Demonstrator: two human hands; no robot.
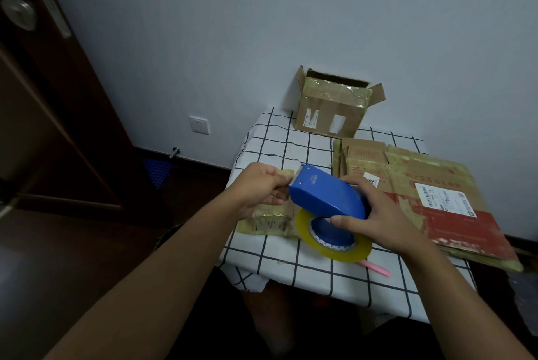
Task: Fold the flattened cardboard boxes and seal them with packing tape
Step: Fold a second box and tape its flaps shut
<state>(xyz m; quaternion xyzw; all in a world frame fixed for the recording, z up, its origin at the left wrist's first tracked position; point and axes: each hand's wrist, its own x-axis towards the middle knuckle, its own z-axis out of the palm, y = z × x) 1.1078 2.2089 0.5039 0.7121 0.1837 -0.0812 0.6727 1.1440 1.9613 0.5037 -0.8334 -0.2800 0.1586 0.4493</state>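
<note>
Cardboard boxes, flattened [431, 199], are stacked at right of centre on the checked tablecloth [291, 147]; one erected box [332, 106] stands open-topped against the wall above them, and a small taped box [269, 218] lies under the left hand. Blue tape dispenser [326, 196] is held mid-frame, above the cloth, with its yellowish roll [334, 246] hanging below. Right hand [378, 219] is wrapped round the dispenser body, thumb on the hub, probably to steady it. Left hand [262, 187] is pinched at the cutter end, apparently on the free tape end, likely so a length can be drawn out; the film itself is too clear to confirm. Pink knife-like item [375, 268] lies at the cloth's lower edge.
</note>
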